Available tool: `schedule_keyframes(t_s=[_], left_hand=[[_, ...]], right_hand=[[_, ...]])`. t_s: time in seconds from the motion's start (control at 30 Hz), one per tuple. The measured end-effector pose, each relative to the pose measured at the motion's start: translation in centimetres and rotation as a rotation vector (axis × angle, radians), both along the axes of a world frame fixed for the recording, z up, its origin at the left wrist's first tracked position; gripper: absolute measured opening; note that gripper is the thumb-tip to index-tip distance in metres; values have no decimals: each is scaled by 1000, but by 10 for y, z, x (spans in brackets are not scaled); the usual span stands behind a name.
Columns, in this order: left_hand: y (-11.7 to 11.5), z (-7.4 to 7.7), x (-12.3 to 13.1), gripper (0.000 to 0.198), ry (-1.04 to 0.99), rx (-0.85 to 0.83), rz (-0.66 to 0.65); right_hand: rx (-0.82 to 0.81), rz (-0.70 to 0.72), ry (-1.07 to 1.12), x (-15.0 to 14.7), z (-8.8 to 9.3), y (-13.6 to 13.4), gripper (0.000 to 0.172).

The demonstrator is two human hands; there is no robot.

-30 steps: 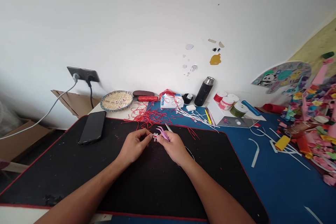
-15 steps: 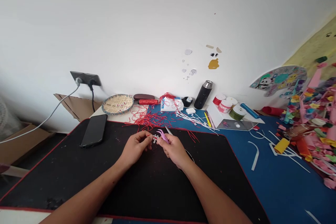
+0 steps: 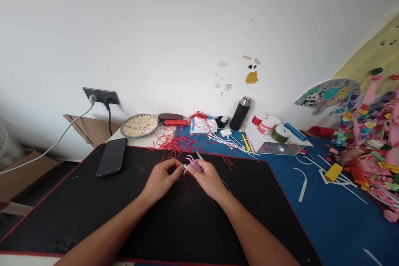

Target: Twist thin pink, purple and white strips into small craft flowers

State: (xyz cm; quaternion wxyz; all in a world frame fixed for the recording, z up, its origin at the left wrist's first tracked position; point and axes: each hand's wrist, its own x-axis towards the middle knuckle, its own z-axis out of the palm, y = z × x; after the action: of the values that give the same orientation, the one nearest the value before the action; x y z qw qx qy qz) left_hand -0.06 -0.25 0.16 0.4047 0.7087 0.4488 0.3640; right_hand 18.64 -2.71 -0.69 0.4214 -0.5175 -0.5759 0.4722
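Tweezers [image 3: 193, 161], one pair, in right hand [image 3: 207, 176]

The phone [image 3: 111, 158] lies at the mat's [image 3: 77, 216] back left corner; the basket [image 3: 139, 125] sits behind it; the flask [image 3: 240, 113] stands further right, along the desk's [image 3: 327, 216] back edge; the left hand [image 3: 160, 179] and the right hand [image 3: 207, 176], with tweezers [image 3: 193, 161], meet near the mat's back edge.

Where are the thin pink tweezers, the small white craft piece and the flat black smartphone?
thin pink tweezers [image 3: 193, 162]: head view, on the pink arms.
small white craft piece [image 3: 185, 169]: head view, on its visible edge.
flat black smartphone [image 3: 111, 158]: head view, middle of the screen.
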Motion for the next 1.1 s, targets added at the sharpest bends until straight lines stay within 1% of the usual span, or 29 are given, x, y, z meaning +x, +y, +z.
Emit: schedule_keyframes(t_s=[0.1, 0.27, 0.33, 0.43, 0.53, 0.67, 0.8, 1.0, 1.1], left_hand=[[1, -2, -1, 31, 33, 13, 1], [1, -7, -2, 32, 37, -6, -2], [2, -7, -1, 36, -9, -71, -23], [4, -5, 0, 43, -94, -245, -113], [7, -3, 1, 43, -164, -349, -178], [8, -2, 3, 44, -262, -387, -157], [7, -2, 4, 44, -304, -394, -144], [7, -2, 3, 42, -287, -406, -103], [7, 0, 2, 38, -240, -400, -94]], right_hand=[[38, -29, -67, 1, 0, 1, 34], [26, -36, -132, 2, -3, 4, 33], [21, -45, -138, 2, -4, 4, 33], [36, -68, -130, 3, -5, 4, 32], [65, -87, -118, 4, -6, 4, 31], [67, -86, -101, 4, -6, 4, 30], [57, -61, -108, 3, -6, 4, 29], [71, -60, -119, 2, -4, 2, 28], [102, -68, -88, 3, -3, 2, 26]])
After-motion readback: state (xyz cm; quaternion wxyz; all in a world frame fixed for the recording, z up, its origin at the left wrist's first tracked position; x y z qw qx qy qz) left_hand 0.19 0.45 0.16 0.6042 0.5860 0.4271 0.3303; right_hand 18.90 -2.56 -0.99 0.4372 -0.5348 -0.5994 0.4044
